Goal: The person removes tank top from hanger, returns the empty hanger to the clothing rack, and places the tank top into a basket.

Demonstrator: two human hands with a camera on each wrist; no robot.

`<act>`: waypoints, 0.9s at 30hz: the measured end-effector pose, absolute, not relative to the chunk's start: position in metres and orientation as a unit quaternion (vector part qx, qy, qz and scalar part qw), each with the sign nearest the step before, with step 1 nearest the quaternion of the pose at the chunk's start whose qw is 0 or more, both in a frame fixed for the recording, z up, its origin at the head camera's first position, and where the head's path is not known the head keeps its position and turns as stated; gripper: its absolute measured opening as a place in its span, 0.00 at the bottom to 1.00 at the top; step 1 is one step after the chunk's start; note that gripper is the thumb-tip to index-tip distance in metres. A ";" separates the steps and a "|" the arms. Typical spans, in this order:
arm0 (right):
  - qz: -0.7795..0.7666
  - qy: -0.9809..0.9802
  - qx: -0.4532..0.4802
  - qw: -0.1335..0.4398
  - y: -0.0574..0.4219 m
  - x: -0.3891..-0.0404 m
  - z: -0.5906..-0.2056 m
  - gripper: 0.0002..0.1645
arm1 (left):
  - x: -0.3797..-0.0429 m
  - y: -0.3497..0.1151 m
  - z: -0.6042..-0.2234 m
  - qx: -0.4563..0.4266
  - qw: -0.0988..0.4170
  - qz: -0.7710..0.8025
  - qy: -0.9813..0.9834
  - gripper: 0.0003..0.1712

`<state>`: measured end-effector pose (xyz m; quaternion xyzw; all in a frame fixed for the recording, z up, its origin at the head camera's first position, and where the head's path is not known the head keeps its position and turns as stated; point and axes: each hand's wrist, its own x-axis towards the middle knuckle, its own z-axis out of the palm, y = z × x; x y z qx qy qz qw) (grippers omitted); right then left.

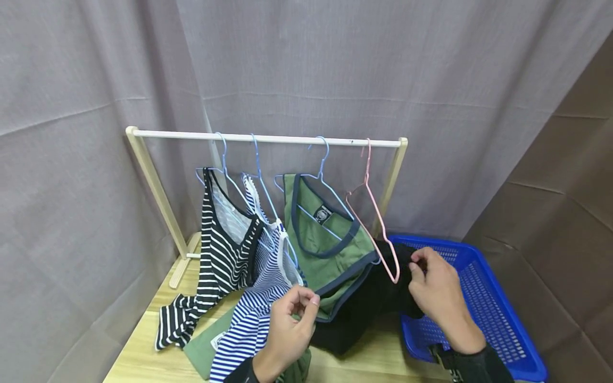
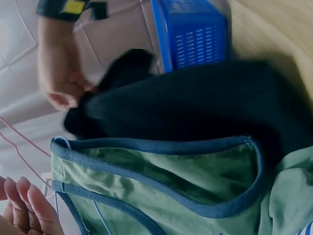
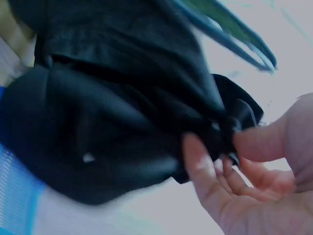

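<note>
My right hand [image 1: 438, 287] pinches the edge of a black garment [image 1: 354, 319] between thumb and fingers. In the right wrist view, the black cloth [image 3: 122, 103] hangs in folds from the fingertips. My left hand [image 1: 292, 324] is in front of a green top with dark blue trim [image 1: 311, 266], its fingers loosely bent. The left wrist view shows nothing between the left hand's fingers [image 2: 36, 208]. That green top hangs on a blue hanger [image 1: 326, 154]. A bare pink hanger [image 1: 375, 205] hangs beside it, overlapping the black garment.
A white rail [image 1: 287, 139] on wooden legs also carries a black-and-white striped top [image 1: 215, 260] and a blue-and-white striped one [image 1: 258, 314]. Folded green cloth [image 1: 201, 346] lies under them on the wooden table [image 1: 143, 340]. A blue basket [image 1: 507, 319] stands at the right.
</note>
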<state>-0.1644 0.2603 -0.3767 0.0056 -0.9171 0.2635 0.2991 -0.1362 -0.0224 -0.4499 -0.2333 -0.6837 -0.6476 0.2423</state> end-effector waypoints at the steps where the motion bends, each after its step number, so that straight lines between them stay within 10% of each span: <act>1: 0.267 -0.911 -0.005 0.313 0.263 -0.166 -0.368 0.05 | -0.136 -0.023 -0.450 -0.231 0.240 -0.648 -0.685 0.09; 21: 0.375 -0.801 -0.028 0.466 0.280 -0.183 -0.248 0.04 | -0.136 -0.026 -0.458 -0.265 0.276 -0.636 -0.671 0.09; 27: 0.382 -0.771 -0.024 0.510 0.288 -0.190 -0.219 0.21 | -0.136 -0.028 -0.459 -0.268 0.277 -0.634 -0.670 0.08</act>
